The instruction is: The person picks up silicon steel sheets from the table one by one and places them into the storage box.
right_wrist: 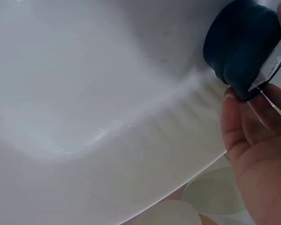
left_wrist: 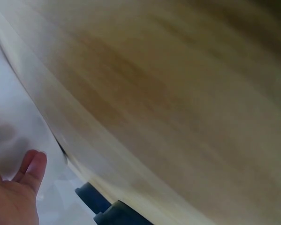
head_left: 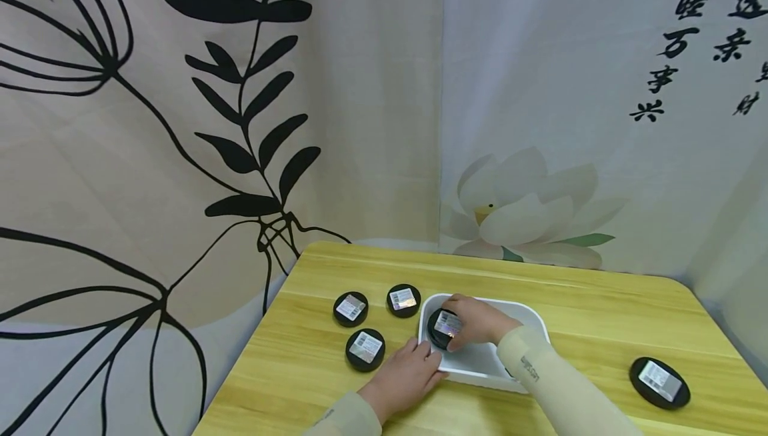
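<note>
My right hand (head_left: 483, 322) grips a round black container (head_left: 445, 327) with a silvery-white label on top. It is inside the left end of a white rectangular tray (head_left: 480, 359). In the right wrist view the container (right_wrist: 246, 44) looks dark blue and stepped at the side, and the fingers and thumb of my right hand (right_wrist: 257, 136) hold its labelled end. My left hand (head_left: 405, 376) rests against the tray's near left corner, its fingers on the rim. The left wrist view shows part of my left hand (left_wrist: 18, 197) at the edge.
Left of the tray are three similar labelled containers: one at the far left (head_left: 351, 309), one by the tray (head_left: 403, 301), one nearer me (head_left: 365, 349). Another container (head_left: 659, 383) lies far right on the wooden table (head_left: 594, 316). A printed curtain (head_left: 372, 103) hangs behind.
</note>
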`<state>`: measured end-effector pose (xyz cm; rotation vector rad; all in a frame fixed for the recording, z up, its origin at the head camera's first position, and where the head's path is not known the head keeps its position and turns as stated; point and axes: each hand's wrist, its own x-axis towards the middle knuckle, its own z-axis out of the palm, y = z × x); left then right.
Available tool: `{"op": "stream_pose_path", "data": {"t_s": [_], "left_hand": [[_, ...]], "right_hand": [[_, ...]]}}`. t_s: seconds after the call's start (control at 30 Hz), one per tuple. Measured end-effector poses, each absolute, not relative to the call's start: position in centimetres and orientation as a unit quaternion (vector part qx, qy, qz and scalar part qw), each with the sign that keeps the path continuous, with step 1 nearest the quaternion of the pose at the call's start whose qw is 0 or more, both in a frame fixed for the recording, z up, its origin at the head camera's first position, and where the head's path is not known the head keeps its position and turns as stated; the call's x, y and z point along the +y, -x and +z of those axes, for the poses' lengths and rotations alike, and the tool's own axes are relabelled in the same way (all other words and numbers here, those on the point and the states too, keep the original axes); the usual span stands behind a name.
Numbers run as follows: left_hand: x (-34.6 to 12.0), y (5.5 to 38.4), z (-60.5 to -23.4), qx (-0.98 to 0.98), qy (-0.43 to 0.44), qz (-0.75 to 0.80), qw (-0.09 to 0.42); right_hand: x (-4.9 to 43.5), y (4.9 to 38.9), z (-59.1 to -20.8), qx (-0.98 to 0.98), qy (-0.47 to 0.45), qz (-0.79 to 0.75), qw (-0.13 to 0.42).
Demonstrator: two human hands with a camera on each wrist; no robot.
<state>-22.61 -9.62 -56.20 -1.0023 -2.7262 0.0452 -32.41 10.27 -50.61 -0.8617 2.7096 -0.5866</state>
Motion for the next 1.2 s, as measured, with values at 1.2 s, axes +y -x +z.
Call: {"op": "stream_pose_path", "data": {"t_s": [1.2], "left_hand": [[-9.57, 22.55, -56.03, -0.938, 0.333, 0.005, 0.093]], "right_hand": [[10.16, 32.25, -50.14, 0.935, 0.299, -0.167, 0.094]]}}
